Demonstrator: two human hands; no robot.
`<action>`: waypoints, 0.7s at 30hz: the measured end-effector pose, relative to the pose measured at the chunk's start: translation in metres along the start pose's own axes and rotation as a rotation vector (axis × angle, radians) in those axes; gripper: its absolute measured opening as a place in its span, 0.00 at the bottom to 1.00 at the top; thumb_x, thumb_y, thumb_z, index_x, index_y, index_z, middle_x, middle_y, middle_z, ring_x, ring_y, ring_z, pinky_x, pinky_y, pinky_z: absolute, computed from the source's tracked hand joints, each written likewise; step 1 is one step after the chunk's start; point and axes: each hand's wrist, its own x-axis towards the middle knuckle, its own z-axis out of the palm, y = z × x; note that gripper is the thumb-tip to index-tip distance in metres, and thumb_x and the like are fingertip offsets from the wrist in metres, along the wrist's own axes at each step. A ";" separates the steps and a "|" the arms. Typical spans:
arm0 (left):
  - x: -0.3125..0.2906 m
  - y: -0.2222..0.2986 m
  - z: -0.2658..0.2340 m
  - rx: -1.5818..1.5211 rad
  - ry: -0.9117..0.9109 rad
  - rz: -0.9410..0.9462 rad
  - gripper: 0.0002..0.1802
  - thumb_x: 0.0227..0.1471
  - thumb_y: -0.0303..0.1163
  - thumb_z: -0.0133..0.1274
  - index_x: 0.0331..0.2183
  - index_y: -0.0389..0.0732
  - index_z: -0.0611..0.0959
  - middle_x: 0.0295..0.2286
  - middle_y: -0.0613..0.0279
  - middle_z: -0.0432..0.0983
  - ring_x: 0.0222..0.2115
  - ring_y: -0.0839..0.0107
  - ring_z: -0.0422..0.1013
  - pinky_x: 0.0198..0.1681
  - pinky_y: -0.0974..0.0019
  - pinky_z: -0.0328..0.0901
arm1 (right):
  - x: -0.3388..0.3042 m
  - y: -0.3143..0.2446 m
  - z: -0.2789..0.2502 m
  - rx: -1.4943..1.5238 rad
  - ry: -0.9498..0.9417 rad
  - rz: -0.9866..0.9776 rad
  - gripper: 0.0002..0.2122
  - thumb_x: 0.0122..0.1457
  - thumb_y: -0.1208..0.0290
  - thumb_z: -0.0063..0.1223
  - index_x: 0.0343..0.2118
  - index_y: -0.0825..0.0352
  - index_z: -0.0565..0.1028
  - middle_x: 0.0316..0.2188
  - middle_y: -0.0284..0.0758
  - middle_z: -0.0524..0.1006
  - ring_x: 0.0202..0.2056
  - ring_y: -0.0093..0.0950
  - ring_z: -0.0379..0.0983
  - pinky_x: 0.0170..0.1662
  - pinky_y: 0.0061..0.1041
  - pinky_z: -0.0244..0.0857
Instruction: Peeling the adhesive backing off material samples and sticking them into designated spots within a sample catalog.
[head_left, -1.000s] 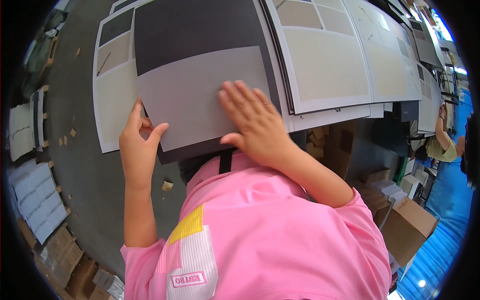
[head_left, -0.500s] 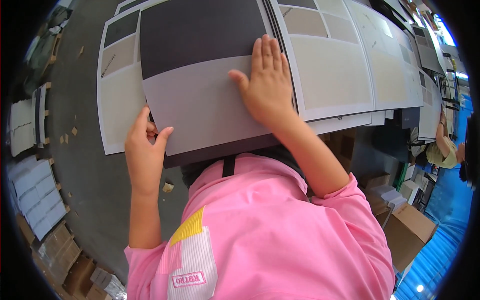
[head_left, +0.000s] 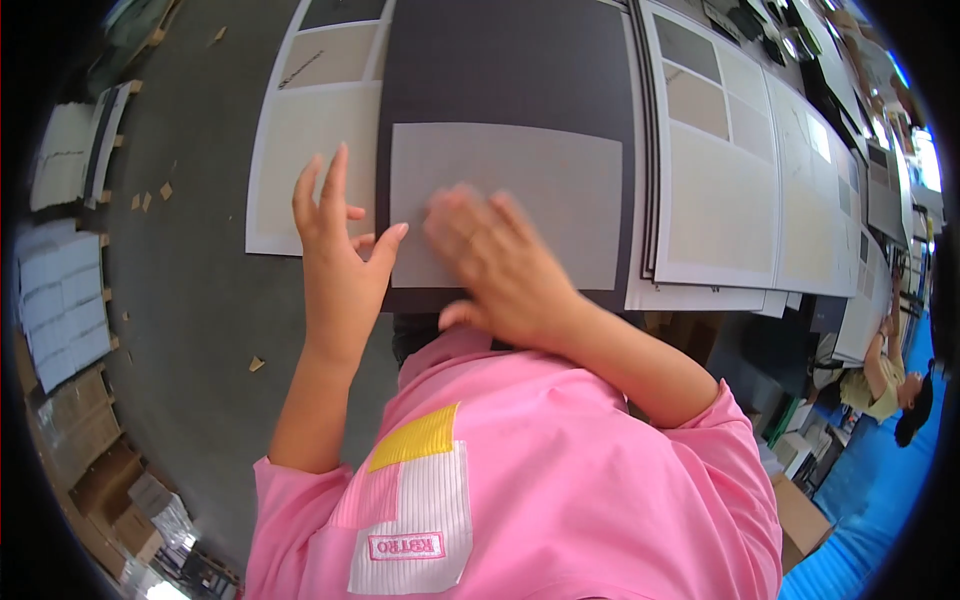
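Observation:
A flat grey sheet (head_left: 560, 215) lies on a larger dark board (head_left: 500, 60), with a dark margin showing on its left, right and lower sides. My right hand (head_left: 505, 260) is spread flat over the lower middle of the sheet. Its fingers are smeared by motion, and the thumb stands apart toward the board's near edge. My left hand (head_left: 345, 230) is at the board's left edge, fingers spread and thumb tip close to the sheet's left side. Nothing shows in its grasp. Beneath that hand's fingers lies a pale sample board (head_left: 320, 140) with cream, beige and dark panels.
Along the right stand more sample boards (head_left: 720, 205) with pale panels, edges overlapping. Stacked white packs (head_left: 65, 310) and cardboard boxes (head_left: 75, 415) line the floor at left. Another person in a yellowish top (head_left: 868, 388) is at the far right near a blue surface (head_left: 870, 470).
The grey sheet reached the board's left edge before; now a dark margin shows there. My right hand has moved toward me across the sheet. My left hand's fingers have spread. The view has shifted.

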 end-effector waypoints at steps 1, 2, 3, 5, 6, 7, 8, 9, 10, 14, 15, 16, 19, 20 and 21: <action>0.003 -0.009 -0.002 -0.052 -0.026 -0.020 0.42 0.51 0.19 0.58 0.65 0.46 0.60 0.48 0.54 0.73 0.36 0.72 0.71 0.39 0.69 0.74 | 0.004 0.003 0.001 0.040 -0.034 -0.090 0.42 0.57 0.36 0.40 0.66 0.65 0.57 0.68 0.38 0.55 0.70 0.35 0.45 0.70 0.42 0.35; 0.003 -0.015 -0.006 -0.042 -0.008 -0.032 0.42 0.51 0.19 0.58 0.65 0.46 0.60 0.48 0.54 0.73 0.36 0.72 0.71 0.39 0.69 0.74 | 0.007 0.006 0.001 0.087 -0.069 -0.189 0.40 0.58 0.37 0.41 0.66 0.64 0.58 0.68 0.35 0.55 0.70 0.32 0.46 0.70 0.43 0.35; 0.003 -0.020 -0.009 -0.209 -0.057 -0.091 0.41 0.52 0.18 0.55 0.65 0.45 0.59 0.45 0.54 0.75 0.37 0.72 0.71 0.41 0.68 0.73 | 0.010 0.021 -0.003 0.113 -0.006 -0.131 0.38 0.60 0.40 0.41 0.67 0.61 0.56 0.69 0.33 0.54 0.70 0.30 0.46 0.71 0.42 0.35; -0.002 -0.024 -0.015 -0.396 -0.120 -0.156 0.37 0.56 0.14 0.44 0.65 0.43 0.59 0.45 0.54 0.78 0.38 0.72 0.73 0.46 0.67 0.71 | 0.033 0.056 -0.020 -0.108 0.061 0.040 0.38 0.60 0.42 0.42 0.67 0.62 0.55 0.68 0.34 0.55 0.70 0.33 0.46 0.70 0.39 0.37; -0.005 -0.025 -0.016 -0.398 -0.120 -0.163 0.37 0.56 0.14 0.44 0.65 0.43 0.59 0.45 0.54 0.78 0.38 0.72 0.73 0.46 0.67 0.71 | 0.040 0.068 -0.021 -0.196 0.121 0.120 0.38 0.59 0.42 0.42 0.67 0.63 0.55 0.68 0.35 0.55 0.70 0.34 0.45 0.70 0.39 0.37; -0.004 -0.025 -0.018 -0.451 -0.133 -0.198 0.37 0.56 0.14 0.43 0.65 0.42 0.58 0.44 0.52 0.78 0.39 0.71 0.74 0.47 0.66 0.71 | 0.044 0.062 -0.018 -0.196 0.121 0.108 0.38 0.59 0.42 0.42 0.67 0.63 0.55 0.68 0.35 0.55 0.70 0.34 0.45 0.70 0.39 0.37; -0.003 -0.026 -0.021 -0.501 -0.144 -0.235 0.36 0.56 0.13 0.41 0.65 0.42 0.58 0.44 0.51 0.78 0.41 0.69 0.75 0.48 0.66 0.71 | 0.047 0.048 -0.012 -0.104 0.118 0.035 0.39 0.59 0.41 0.42 0.67 0.64 0.55 0.68 0.35 0.55 0.70 0.35 0.45 0.70 0.39 0.37; -0.003 -0.030 -0.024 -0.497 -0.131 -0.241 0.36 0.56 0.13 0.41 0.65 0.42 0.58 0.44 0.51 0.78 0.41 0.69 0.75 0.48 0.66 0.71 | 0.048 0.032 -0.006 -0.011 0.114 -0.037 0.39 0.59 0.41 0.42 0.67 0.65 0.55 0.68 0.35 0.54 0.70 0.35 0.45 0.70 0.40 0.37; -0.001 -0.035 -0.025 -0.626 -0.143 -0.281 0.37 0.56 0.13 0.39 0.65 0.42 0.56 0.44 0.48 0.78 0.41 0.67 0.76 0.48 0.66 0.71 | 0.045 0.010 -0.003 0.007 0.020 -0.158 0.40 0.58 0.40 0.43 0.67 0.66 0.55 0.69 0.36 0.54 0.70 0.34 0.45 0.70 0.40 0.37; 0.005 -0.047 -0.025 -0.681 -0.135 -0.318 0.39 0.55 0.12 0.36 0.66 0.41 0.50 0.43 0.41 0.76 0.43 0.60 0.78 0.47 0.64 0.72 | 0.082 0.030 0.004 -0.012 0.084 -0.282 0.35 0.61 0.43 0.43 0.66 0.63 0.59 0.67 0.37 0.57 0.69 0.32 0.48 0.70 0.41 0.40; 0.005 -0.044 -0.026 -0.677 -0.142 -0.328 0.39 0.55 0.12 0.36 0.66 0.41 0.50 0.43 0.41 0.76 0.43 0.60 0.78 0.47 0.64 0.72 | 0.097 0.040 0.006 -0.060 0.178 -0.232 0.34 0.61 0.43 0.43 0.65 0.62 0.61 0.66 0.36 0.60 0.68 0.31 0.50 0.69 0.41 0.40; 0.009 -0.033 -0.028 -0.691 -0.114 -0.348 0.40 0.54 0.12 0.36 0.66 0.41 0.49 0.44 0.41 0.76 0.43 0.59 0.78 0.47 0.64 0.72 | 0.113 0.054 0.003 -0.136 0.242 -0.162 0.34 0.62 0.44 0.42 0.64 0.63 0.61 0.66 0.36 0.60 0.68 0.32 0.50 0.69 0.41 0.40; 0.021 -0.026 -0.033 -0.686 -0.117 -0.393 0.41 0.53 0.12 0.36 0.66 0.41 0.49 0.45 0.42 0.75 0.43 0.58 0.78 0.46 0.65 0.73 | 0.149 0.074 0.012 -0.151 0.415 0.039 0.32 0.64 0.45 0.41 0.64 0.64 0.62 0.66 0.37 0.60 0.68 0.34 0.50 0.69 0.41 0.41; 0.027 -0.027 -0.033 -0.679 -0.155 -0.417 0.41 0.53 0.12 0.36 0.66 0.41 0.49 0.45 0.42 0.74 0.42 0.58 0.78 0.45 0.65 0.73 | 0.150 0.074 0.015 -0.169 0.404 0.063 0.32 0.64 0.45 0.40 0.64 0.65 0.62 0.66 0.38 0.59 0.68 0.34 0.50 0.69 0.41 0.41; 0.033 -0.029 -0.034 -0.678 -0.163 -0.410 0.41 0.53 0.12 0.36 0.66 0.41 0.49 0.45 0.42 0.74 0.42 0.58 0.78 0.45 0.65 0.73 | 0.147 0.073 0.016 -0.190 0.394 0.090 0.32 0.64 0.45 0.40 0.64 0.66 0.62 0.66 0.38 0.59 0.68 0.34 0.50 0.69 0.41 0.41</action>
